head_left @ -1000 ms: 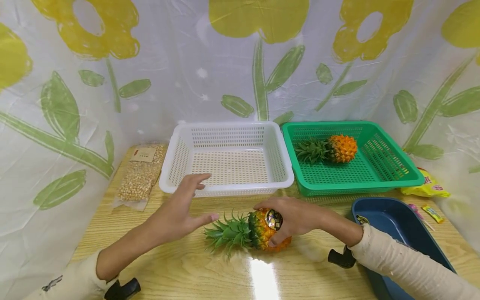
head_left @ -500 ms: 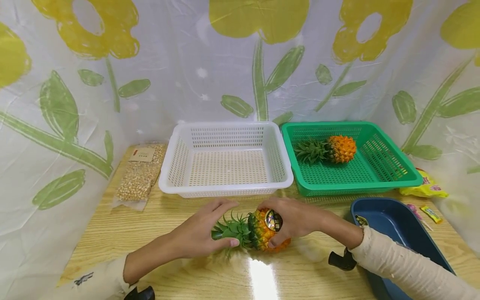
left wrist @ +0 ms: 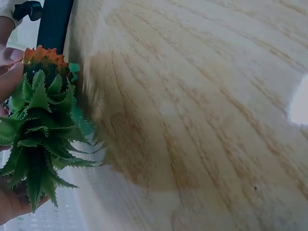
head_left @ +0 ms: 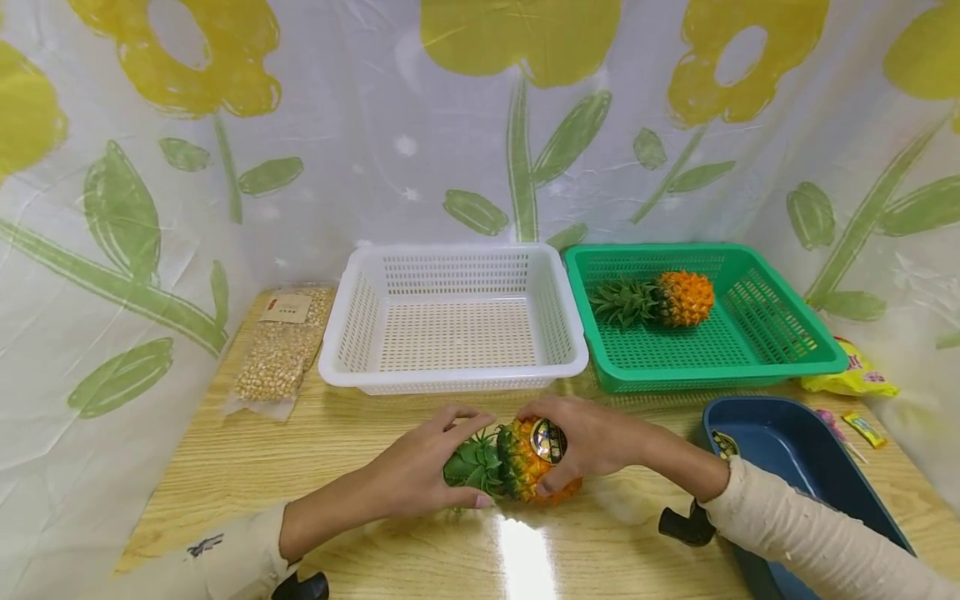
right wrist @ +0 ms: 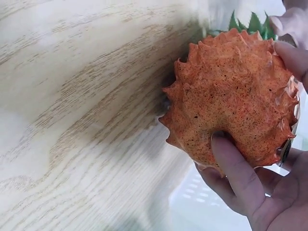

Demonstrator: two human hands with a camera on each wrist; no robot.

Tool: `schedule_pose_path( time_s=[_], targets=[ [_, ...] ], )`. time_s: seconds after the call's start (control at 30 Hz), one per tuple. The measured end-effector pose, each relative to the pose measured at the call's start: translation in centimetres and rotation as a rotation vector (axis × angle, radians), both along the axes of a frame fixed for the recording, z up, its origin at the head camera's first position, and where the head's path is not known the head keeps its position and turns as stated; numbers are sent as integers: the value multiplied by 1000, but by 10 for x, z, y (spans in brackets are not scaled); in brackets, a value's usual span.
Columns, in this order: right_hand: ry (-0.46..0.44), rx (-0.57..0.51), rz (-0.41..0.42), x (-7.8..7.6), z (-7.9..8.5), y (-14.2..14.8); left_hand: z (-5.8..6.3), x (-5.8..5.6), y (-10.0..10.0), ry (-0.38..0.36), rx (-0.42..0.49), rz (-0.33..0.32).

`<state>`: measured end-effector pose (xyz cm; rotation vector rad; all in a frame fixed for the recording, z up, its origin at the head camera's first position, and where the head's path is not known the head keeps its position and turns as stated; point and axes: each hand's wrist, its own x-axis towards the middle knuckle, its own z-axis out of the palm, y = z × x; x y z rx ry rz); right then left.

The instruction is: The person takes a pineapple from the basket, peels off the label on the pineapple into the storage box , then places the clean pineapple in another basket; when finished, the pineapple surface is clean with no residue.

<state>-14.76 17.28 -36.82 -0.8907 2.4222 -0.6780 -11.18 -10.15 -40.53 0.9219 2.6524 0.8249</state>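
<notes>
A small pineapple (head_left: pixel 519 467) lies on its side on the wooden table, crown to the left, a round dark-and-gold sticker on its body. My right hand (head_left: pixel 600 437) grips the orange body from above, thumb on the near side; in the right wrist view a finger (right wrist: pixel 236 168) presses into its spiky base (right wrist: pixel 231 91). Around the leafy crown (head_left: pixel 474 462) curls my left hand (head_left: pixel 416 467), thumb on the near side and fingers beyond. The left wrist view shows the toothed leaves (left wrist: pixel 41 130) close up, fingers at the left edge partly hidden by them.
Behind the pineapple stands a white basket (head_left: pixel 453 379). Right of it, a green basket (head_left: pixel 720 371) holds a second pineapple (head_left: pixel 686 298). A blue tub (head_left: pixel 780 408) sits by my right forearm. A bag of corn kernels (head_left: pixel 273 367), a yellow packet (head_left: pixel 855 375) and sweets (head_left: pixel 865 429) lie at the sides.
My left hand has moved right from beside the crown, and its fingers have closed in around the leaves. The right hand and the pineapple have stayed in place.
</notes>
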Motion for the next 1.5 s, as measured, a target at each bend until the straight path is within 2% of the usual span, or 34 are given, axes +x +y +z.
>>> schedule_pose_path(
  time_s=[0.27, 0.47, 0.6, 0.8, 1.03, 1.5],
  targets=[
    [-43, -15, -36, 0, -1, 4, -2, 0, 3, 10, -8, 7],
    [-17, -54, -88, 1, -3, 8, -2, -1, 2, -28, -4, 16],
    [-7, -69, -99, 2, -4, 10, -3, -2, 0, -41, 4, 20],
    [-38, -143, -93, 2, -8, 16, -3, -1, 1, -42, 9, 34],
    [-57, -207, -125, 1, -10, 18, -4, 0, 1, -44, 4, 62],
    [-34, -252, -171, 1, -12, 21, -7, 0, 1, -31, 10, 62]
  ],
)
